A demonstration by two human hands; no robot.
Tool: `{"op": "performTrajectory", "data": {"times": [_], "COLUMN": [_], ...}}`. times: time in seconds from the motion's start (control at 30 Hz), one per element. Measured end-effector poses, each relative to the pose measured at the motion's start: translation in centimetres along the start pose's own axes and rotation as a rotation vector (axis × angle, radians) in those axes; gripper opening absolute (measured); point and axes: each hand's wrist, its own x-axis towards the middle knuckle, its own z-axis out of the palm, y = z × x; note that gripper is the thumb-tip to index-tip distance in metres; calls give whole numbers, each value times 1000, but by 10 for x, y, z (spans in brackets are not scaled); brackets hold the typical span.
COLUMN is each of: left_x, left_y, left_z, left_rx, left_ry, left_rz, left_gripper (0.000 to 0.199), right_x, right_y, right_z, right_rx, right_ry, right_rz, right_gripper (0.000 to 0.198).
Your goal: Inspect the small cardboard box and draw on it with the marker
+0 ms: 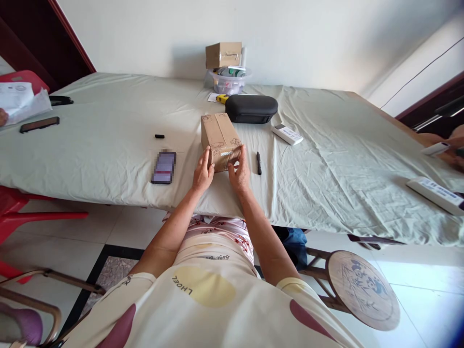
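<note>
The left grip (203,173) and the right grip (239,173) are clamped on opposite sides of a taped cardboard box (219,131), thumbs at its near face and fingers along its sides. The box reaches away from between the two grips, over the cloth-covered bench (119,145); pen scribbles mark the corners of its top, and a small printed label (226,153) sits on the near face. Whether its base fully touches the cloth cannot be told.

Just right of the right grip lies a black marker pen (258,163). Left of the left grip is a smartphone (164,167) with its screen blurred out, and beyond that phone a small black pen cap (159,136). Farther out past the grips, a black zippered hard case (251,108) lies just behind the box, with a yellow tape measure (222,98) beside its left end. Beyond these, near the wall, a clear plastic tub (229,86) has a small carton (223,55) above it. A white handheld device (287,134) lies ahead and right of the right grip.
</note>
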Motion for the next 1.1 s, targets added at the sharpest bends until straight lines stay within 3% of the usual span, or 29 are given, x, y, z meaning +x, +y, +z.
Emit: {"op": "performTrajectory", "data": {"times": [0.27, 0.57, 0.73, 0.9, 1.1], "left_x": [-3, -3, -5, -8, -2], "left_y": [-4, -8, -1, 8, 8], "left_z": [1, 1, 0, 3, -8], "left_rx": [-31, -74, -171, -349, -150], "left_ry": [11, 48, 45, 35, 283], "left_rz": [0, -14, -11, -123, -105], "left_gripper": [68, 67, 68, 62, 48], "right_x": [0, -2, -2, 0, -2], "right_y": [-10, -12, -11, -11, -22], "right_z": [-6, -3, -8, -17, -15], "right_rx": [249, 294, 198, 34, -147], "right_ry": [-26, 22, 116, 157, 56], "right_rz": [87, 97, 45, -22, -68], "right_gripper": [86, 80, 68, 57, 58]}}
